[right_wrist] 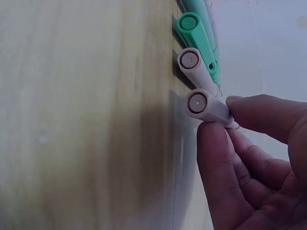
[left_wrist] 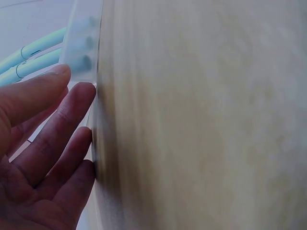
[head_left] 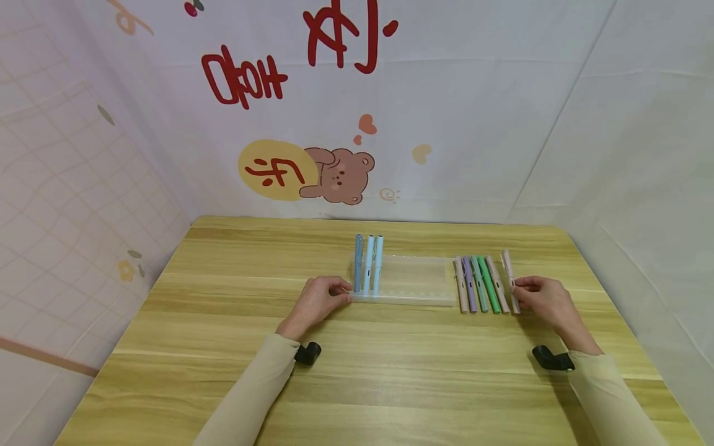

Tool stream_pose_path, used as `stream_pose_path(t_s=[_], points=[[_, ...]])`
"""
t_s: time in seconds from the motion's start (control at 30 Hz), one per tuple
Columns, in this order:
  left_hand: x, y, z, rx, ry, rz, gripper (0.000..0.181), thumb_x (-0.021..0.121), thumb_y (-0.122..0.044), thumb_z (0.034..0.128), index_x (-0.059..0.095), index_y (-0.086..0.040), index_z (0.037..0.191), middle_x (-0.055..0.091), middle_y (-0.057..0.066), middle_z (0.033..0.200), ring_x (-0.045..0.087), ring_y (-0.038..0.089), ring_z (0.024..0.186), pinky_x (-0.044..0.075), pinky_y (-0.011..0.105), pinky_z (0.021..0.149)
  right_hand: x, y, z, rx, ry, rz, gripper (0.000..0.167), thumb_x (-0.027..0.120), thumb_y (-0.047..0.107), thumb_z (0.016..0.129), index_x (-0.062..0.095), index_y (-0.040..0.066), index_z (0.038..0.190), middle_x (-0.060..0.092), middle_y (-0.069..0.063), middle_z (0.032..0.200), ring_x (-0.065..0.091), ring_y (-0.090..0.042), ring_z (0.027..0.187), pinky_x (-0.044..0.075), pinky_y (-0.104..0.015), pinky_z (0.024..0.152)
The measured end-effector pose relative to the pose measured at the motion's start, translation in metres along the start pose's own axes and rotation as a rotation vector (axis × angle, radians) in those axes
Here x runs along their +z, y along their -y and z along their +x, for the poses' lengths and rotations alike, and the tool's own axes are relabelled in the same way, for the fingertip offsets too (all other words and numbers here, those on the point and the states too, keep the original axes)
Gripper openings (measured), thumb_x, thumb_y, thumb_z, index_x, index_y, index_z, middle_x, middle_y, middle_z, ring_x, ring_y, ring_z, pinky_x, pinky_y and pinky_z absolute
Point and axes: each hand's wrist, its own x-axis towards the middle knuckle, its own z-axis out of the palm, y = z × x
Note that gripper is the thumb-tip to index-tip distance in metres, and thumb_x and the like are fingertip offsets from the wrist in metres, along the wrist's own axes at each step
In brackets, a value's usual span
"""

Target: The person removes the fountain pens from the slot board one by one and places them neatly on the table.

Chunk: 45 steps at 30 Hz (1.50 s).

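Observation:
A clear plastic holder stands on the table with three pens upright at its left end, one grey-blue and two light blue. My left hand touches the holder's left end with thumb and fingertips; the left wrist view shows that hand beside the holder's corner. My right hand pinches a pale pink pen between thumb and fingers at the right end of the pen row. In the right wrist view the hand grips that pen near its end.
Right of the holder lies a row of several pens: beige, purple, teal, green and dusty pink. A printed white cloth hangs behind the wooden table, and cloth walls flank both sides.

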Motion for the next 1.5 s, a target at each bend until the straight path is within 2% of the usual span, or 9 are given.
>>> stream_pose_path(t_s=[0.47, 0.8, 1.2, 1.5], points=[[0.000, 0.000, 0.000, -0.012, 0.009, 0.000, 0.012, 0.081, -0.013, 0.0906, 0.080, -0.012, 0.102, 0.076, -0.005, 0.087, 0.069, 0.010, 0.084, 0.054, 0.040, 0.089, -0.001, 0.002, 0.007, 0.022, 0.067, -0.009, 0.046, 0.063, 0.026, 0.104, 0.063, -0.014, 0.126, 0.072, -0.023, 0.107, 0.071, -0.014, 0.082, 0.058, -0.027, 0.068], [0.001, 0.001, 0.000, -0.004, 0.003, 0.001, 0.011, 0.081, -0.013, 0.0907, 0.080, -0.012, 0.102, 0.076, -0.005, 0.087, 0.069, 0.010, 0.083, 0.054, 0.040, 0.088, -0.002, 0.002, 0.011, 0.035, 0.086, -0.039, 0.044, 0.065, 0.026, 0.103, 0.065, -0.013, 0.124, 0.074, -0.018, 0.102, 0.070, -0.015, 0.082, 0.057, -0.027, 0.067], [0.001, 0.001, -0.001, -0.001, 0.006, 0.000, 0.012, 0.081, -0.013, 0.0913, 0.080, -0.012, 0.103, 0.076, -0.005, 0.088, 0.069, 0.010, 0.084, 0.054, 0.040, 0.088, -0.003, 0.002, 0.014, 0.064, 0.123, 0.018, 0.046, 0.067, 0.025, 0.101, 0.062, -0.014, 0.125, 0.073, -0.017, 0.104, 0.069, -0.014, 0.081, 0.058, -0.027, 0.068], [0.002, 0.001, -0.001, -0.004, 0.002, 0.000, 0.012, 0.081, -0.013, 0.0908, 0.080, -0.011, 0.103, 0.077, -0.003, 0.088, 0.070, 0.010, 0.083, 0.054, 0.039, 0.086, -0.002, 0.001, 0.014, 0.080, 0.151, 0.049, 0.052, 0.066, 0.027, 0.103, 0.057, -0.017, 0.130, 0.068, -0.029, 0.116, 0.071, -0.017, 0.085, 0.061, -0.031, 0.071]])
